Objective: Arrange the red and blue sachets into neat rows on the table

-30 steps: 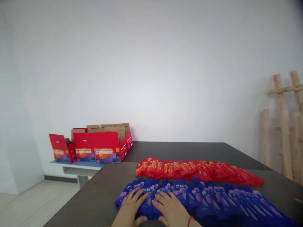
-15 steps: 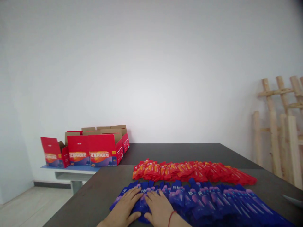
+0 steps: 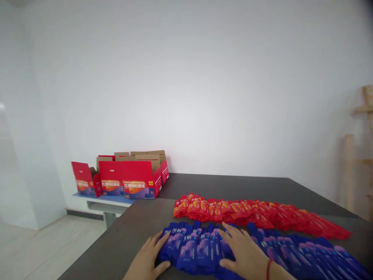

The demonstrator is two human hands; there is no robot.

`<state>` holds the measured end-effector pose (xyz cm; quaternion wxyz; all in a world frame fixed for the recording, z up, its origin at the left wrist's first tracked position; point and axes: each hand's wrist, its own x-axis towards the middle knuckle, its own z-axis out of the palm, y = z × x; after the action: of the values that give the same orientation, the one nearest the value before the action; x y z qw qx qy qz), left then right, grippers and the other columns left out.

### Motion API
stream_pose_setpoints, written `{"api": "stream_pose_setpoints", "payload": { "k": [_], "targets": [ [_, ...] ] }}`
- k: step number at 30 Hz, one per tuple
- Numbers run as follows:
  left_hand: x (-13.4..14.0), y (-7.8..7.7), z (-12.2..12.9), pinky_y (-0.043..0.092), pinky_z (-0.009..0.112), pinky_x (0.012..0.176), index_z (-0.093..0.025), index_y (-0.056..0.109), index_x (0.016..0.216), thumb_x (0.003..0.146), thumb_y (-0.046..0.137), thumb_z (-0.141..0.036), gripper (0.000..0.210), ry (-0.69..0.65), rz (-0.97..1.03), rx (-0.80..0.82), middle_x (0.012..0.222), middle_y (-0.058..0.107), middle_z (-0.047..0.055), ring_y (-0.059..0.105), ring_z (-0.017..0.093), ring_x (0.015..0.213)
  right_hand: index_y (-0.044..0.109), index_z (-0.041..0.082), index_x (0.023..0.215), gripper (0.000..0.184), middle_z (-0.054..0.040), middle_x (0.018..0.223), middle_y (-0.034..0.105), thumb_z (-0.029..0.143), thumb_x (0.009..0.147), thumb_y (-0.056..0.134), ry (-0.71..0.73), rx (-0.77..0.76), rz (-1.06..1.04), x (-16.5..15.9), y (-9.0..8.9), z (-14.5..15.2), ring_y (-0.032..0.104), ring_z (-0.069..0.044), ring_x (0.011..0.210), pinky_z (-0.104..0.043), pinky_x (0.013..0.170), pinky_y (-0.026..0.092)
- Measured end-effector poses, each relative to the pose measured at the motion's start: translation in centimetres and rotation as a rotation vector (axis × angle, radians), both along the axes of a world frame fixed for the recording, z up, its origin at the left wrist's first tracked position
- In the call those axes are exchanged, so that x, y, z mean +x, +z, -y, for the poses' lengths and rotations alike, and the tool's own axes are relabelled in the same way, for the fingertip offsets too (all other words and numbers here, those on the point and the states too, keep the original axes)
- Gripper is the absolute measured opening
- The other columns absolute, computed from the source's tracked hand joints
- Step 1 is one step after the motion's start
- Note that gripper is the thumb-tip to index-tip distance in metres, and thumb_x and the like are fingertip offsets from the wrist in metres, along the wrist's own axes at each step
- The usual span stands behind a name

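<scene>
A long row of overlapping blue pouches (image 3: 190,249) with purple print lies along the near side of the dark table. At the row's left end, my left hand (image 3: 148,256) rests with fingers spread, its fingertips touching the outermost pouches. My right hand (image 3: 243,249), a red cord on its wrist, lies across the middle of the row, thumb and fingers apart on the pouches. Between the two hands several pouches show, fanned over one another. Behind them runs a second row, of red pouches (image 3: 250,212) with orange print.
Open red cartons (image 3: 140,175) with brown inner flaps stand at the back left, partly on a blue-topped bench (image 3: 107,199) beside the dark table (image 3: 116,241). Wooden poles (image 3: 367,116) lean by the white wall at the right.
My right hand has moved right along the blue row, so the hands are farther apart. More pouches show between them. The view has turned slightly left.
</scene>
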<state>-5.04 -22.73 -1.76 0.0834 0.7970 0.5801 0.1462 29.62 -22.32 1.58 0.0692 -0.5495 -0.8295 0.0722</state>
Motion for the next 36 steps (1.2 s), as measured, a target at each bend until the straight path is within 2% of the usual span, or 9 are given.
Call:
{"api": "stream_pose_setpoints", "payload": {
  "k": [3,7,10,13,16,20,26,31,36],
  "targets": [
    [1.4,0.1,0.0,0.030,0.047,0.112,-0.031,0.045,0.140,0.078,0.065,-0.036,0.066,0.064,-0.035,0.002,0.144,0.047,0.007,0.044,0.030,0.130,0.049,0.023,0.138,0.067,-0.0135,0.145,0.044,0.045,0.076,0.063,0.074,-0.013,-0.007,0.9,-2.3,-0.2,0.039,-0.038,0.131,-0.057,0.105,0.033],
    [1.3,0.7,0.2,0.028,0.044,0.114,-0.031,0.037,0.144,0.066,0.074,-0.030,0.086,0.014,0.023,-0.033,0.152,0.036,0.006,0.035,0.029,0.137,0.050,0.030,0.137,0.054,-0.0074,0.141,0.050,0.041,0.085,0.055,0.183,0.071,-0.068,2.7,-4.3,-0.3,0.045,-0.032,0.129,-0.048,0.104,0.040],
    [0.8,1.5,0.1,0.024,0.048,0.116,-0.037,0.030,0.146,0.070,0.074,-0.034,0.088,-0.149,0.061,-0.062,0.157,0.024,0.002,0.024,0.029,0.142,0.050,0.025,0.138,0.058,-0.0095,0.143,0.048,0.048,0.085,0.054,0.157,0.056,-0.070,2.9,-3.4,0.0,0.043,-0.032,0.130,-0.045,0.108,0.036],
    [0.3,1.7,-0.5,0.025,0.049,0.115,-0.040,0.030,0.146,0.080,0.066,-0.044,0.076,-0.288,0.054,-0.110,0.156,0.027,0.000,0.025,0.029,0.142,0.049,0.018,0.138,0.064,-0.0135,0.145,0.044,0.049,0.083,0.055,0.096,-0.004,-0.040,2.0,-1.5,0.7,0.039,-0.033,0.133,-0.048,0.111,0.030],
    [-0.5,0.9,-1.2,0.028,0.048,0.114,-0.043,0.034,0.143,0.086,0.058,-0.041,0.062,-0.294,0.053,-0.083,0.153,0.035,-0.002,0.034,0.028,0.138,0.051,0.015,0.136,0.064,-0.0159,0.145,0.044,0.046,0.081,0.058,0.065,-0.046,-0.027,1.5,-0.4,1.3,0.039,-0.034,0.133,-0.050,0.110,0.028],
    [-0.3,-0.7,-2.0,0.028,0.052,0.114,-0.046,0.040,0.139,0.075,0.069,-0.033,0.072,-0.224,0.015,0.039,0.151,0.038,-0.003,0.033,0.032,0.138,0.055,0.018,0.132,0.053,-0.0111,0.144,0.046,0.037,0.084,0.055,0.122,-0.061,-0.124,2.3,-0.8,1.9,0.039,-0.027,0.134,-0.041,0.113,0.026],
    [6.0,0.0,-2.5,0.026,0.052,0.115,-0.040,0.038,0.142,0.067,0.077,-0.035,0.085,-0.388,-0.067,0.035,0.154,0.033,0.000,0.030,0.032,0.139,0.044,0.009,0.140,0.071,-0.0164,0.149,0.035,0.044,0.081,0.059,0.109,-0.008,-0.124,2.7,-1.7,2.3,0.033,-0.029,0.137,-0.041,0.114,0.026],
    [12.2,1.1,-2.3,0.023,0.051,0.116,-0.033,0.033,0.145,0.076,0.071,-0.047,0.080,-0.548,-0.063,-0.024,0.156,0.026,0.004,0.026,0.030,0.141,0.047,0.009,0.139,0.062,-0.0172,0.144,0.042,0.041,0.087,0.052,0.193,0.108,-0.032,2.5,-3.5,1.8,0.038,-0.031,0.134,-0.043,0.111,0.033],
    [15.0,0.0,-3.3,0.020,0.056,0.115,-0.029,0.026,0.149,0.082,0.059,-0.063,0.082,-0.663,-0.052,-0.041,0.157,0.021,0.008,0.018,0.033,0.144,0.046,0.012,0.140,0.053,-0.0152,0.144,0.043,0.030,0.091,0.041,0.244,0.214,0.017,3.3,-5.0,1.3,0.040,-0.030,0.133,-0.044,0.107,0.039]
  ]
}}
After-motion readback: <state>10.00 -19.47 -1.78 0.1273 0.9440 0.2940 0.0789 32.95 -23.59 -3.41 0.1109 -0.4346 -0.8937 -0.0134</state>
